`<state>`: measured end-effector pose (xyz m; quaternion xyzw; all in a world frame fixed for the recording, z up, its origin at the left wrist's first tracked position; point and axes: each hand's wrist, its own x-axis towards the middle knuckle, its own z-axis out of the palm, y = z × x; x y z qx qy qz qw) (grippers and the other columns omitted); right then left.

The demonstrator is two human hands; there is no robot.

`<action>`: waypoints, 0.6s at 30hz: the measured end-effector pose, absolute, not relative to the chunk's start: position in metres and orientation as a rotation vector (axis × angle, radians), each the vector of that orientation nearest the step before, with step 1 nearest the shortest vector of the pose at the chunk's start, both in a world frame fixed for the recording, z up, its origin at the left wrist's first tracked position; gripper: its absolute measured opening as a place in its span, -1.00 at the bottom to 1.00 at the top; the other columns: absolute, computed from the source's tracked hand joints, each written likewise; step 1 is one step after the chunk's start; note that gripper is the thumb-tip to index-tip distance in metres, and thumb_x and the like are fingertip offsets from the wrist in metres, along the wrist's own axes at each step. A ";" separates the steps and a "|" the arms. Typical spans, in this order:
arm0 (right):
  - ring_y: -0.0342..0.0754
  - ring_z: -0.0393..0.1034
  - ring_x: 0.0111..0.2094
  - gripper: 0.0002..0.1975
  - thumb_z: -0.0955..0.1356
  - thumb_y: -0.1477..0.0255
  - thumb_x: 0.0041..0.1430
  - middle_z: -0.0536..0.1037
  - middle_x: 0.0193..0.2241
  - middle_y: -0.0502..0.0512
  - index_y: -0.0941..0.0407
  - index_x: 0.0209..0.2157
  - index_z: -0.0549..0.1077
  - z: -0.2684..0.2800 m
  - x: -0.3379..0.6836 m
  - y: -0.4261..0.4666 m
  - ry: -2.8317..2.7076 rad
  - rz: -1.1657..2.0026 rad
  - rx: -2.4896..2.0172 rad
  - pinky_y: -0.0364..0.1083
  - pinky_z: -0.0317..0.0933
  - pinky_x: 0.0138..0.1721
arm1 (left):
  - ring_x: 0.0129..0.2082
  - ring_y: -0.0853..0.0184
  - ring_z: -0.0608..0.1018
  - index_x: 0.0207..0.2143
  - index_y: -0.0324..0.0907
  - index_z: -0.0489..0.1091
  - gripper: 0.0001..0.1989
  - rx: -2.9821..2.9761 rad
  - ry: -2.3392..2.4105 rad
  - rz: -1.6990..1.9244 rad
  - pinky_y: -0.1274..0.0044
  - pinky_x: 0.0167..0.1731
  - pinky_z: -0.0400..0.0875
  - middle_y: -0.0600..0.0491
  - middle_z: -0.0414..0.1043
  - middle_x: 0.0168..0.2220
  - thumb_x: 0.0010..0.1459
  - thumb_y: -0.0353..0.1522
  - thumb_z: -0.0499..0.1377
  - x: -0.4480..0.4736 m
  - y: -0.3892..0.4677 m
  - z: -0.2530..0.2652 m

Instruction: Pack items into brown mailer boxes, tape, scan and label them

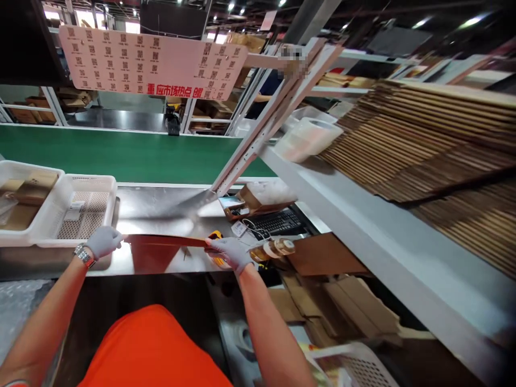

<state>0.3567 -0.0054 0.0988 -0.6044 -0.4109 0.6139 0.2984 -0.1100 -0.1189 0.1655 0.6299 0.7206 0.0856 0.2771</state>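
Note:
Gripped at its two ends, a thin flat brown piece of cardboard (165,241) is seen nearly edge-on above the steel tabletop (141,204). My left hand (104,242), in a pale grey glove, is closed on its left end beside a white plastic basket (110,215). At the right end, my gloved right hand (233,252) pinches the cardboard. Partly behind that hand is a yellow and black object (216,235), probably a tape dispenser. Just right of it lies a brownish, jar-like object (280,248), blurred.
A second white basket (28,236) holds brown boxes. A green conveyor belt (141,156) runs behind the table. To the right are a keyboard (278,223), a slanting white shelf (363,226), stacked flat cartons (435,140) and clear tape rolls (308,140). A white post (262,134) rises behind.

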 end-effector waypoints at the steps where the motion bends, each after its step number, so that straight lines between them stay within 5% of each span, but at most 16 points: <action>1: 0.12 0.72 -0.35 -0.63 0.78 0.24 -0.07 0.76 -0.45 0.30 0.19 -0.43 0.73 0.104 0.357 0.000 -1.102 1.649 -1.611 0.08 0.67 -0.21 | -0.37 0.15 0.68 -0.58 -0.10 0.60 -0.44 1.742 1.932 0.188 0.43 -0.12 0.41 -0.05 0.67 -0.47 0.47 -0.07 0.24 -0.110 -0.112 0.169; 12: 0.01 0.55 -0.35 -0.36 0.79 -0.08 -0.48 0.72 -0.49 0.14 0.14 -0.53 0.72 0.107 0.341 0.026 -1.150 1.408 -1.535 0.05 0.53 -0.16 | -0.33 0.18 0.59 -0.44 -0.10 0.60 -0.55 1.949 1.797 0.147 0.44 -0.05 0.43 -0.03 0.64 -0.38 0.54 -0.17 0.23 -0.117 -0.075 0.179; 18: 0.01 0.56 -0.33 -0.31 0.78 -0.12 -0.48 0.80 -0.36 0.15 0.12 -0.39 0.80 0.106 0.346 0.035 -1.248 1.301 -1.499 0.05 0.52 -0.15 | -0.35 0.25 0.59 -0.39 -0.15 0.63 -0.53 1.967 1.783 0.193 0.51 -0.14 0.37 -0.01 0.67 -0.36 0.57 -0.19 0.15 -0.124 -0.065 0.171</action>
